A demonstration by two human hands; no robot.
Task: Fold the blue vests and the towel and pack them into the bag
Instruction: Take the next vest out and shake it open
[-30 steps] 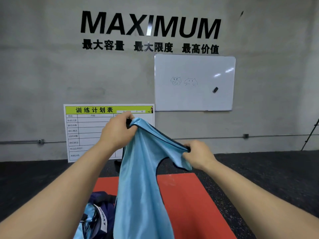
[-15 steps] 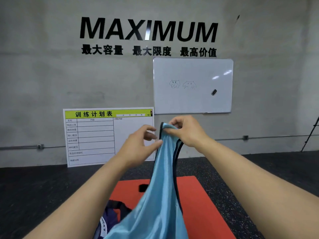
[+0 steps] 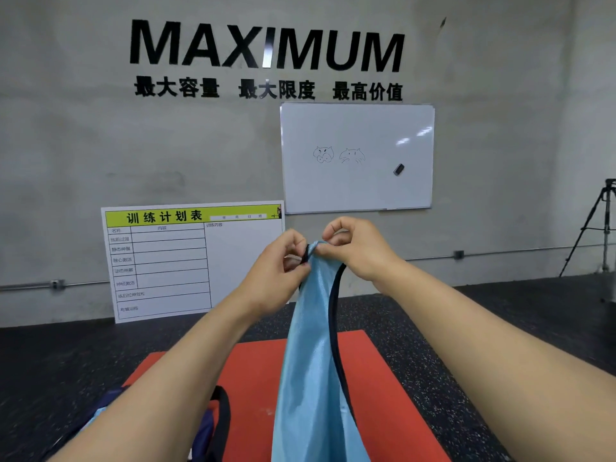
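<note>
I see the blue vest (image 3: pixel 313 368) run off the bottom edge, so its lower part stays out of sight. My left arm hides most of the dark bag (image 3: pixel 213 425) at lower left, which the bottom edge also cuts; I cannot tell what it holds. The red mat (image 3: pixel 253 371) runs off the bottom edge and passes behind the vest. The tripod (image 3: pixel 596 228) is cut by the right edge. The small print on the training chart (image 3: pixel 160 261) is too fine to read. The left hand (image 3: pixel 276 271) and right hand (image 3: pixel 356 248) cover the vest's top fold.
</note>
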